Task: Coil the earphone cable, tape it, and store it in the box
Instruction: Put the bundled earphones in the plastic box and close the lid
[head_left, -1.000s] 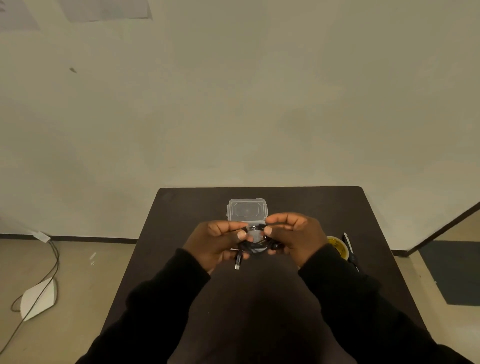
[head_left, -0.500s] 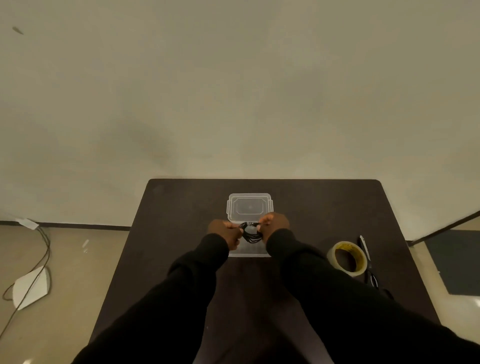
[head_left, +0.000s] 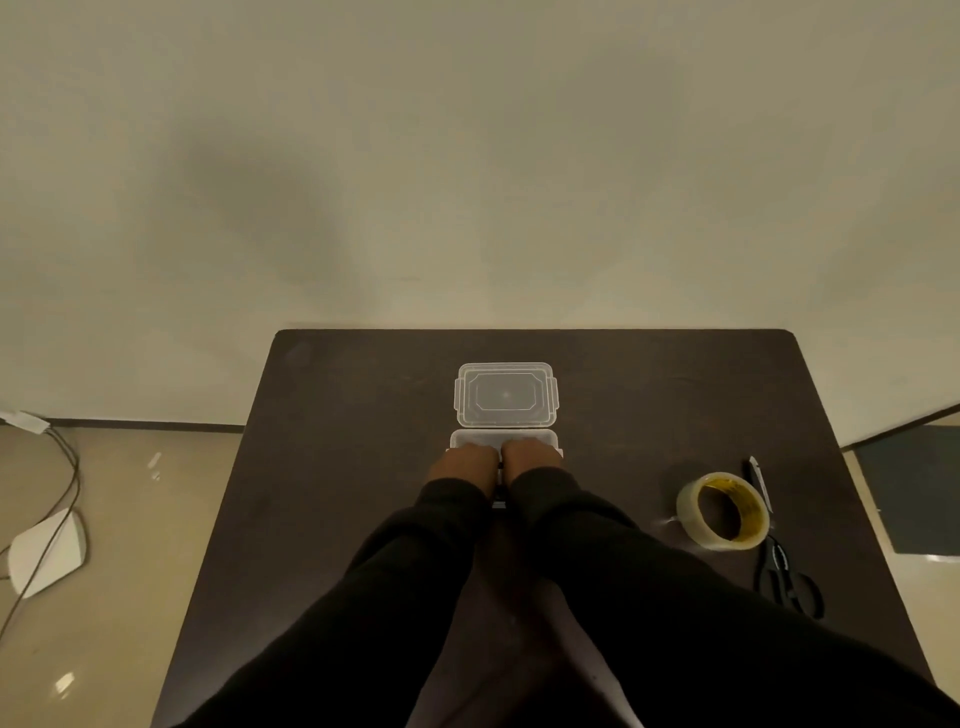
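Both hands, left hand (head_left: 464, 464) and right hand (head_left: 531, 458), reach into the box (head_left: 470, 438); finger state and cable hidden. Coil probably light, springy: pinch at taped spot.

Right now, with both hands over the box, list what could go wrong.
1. Both hands, left hand and right hand, cover the box, so the cable is hidden; a loop could hang over the rim.
2. The lid lies open behind the box; closing it could pinch a stray loop.
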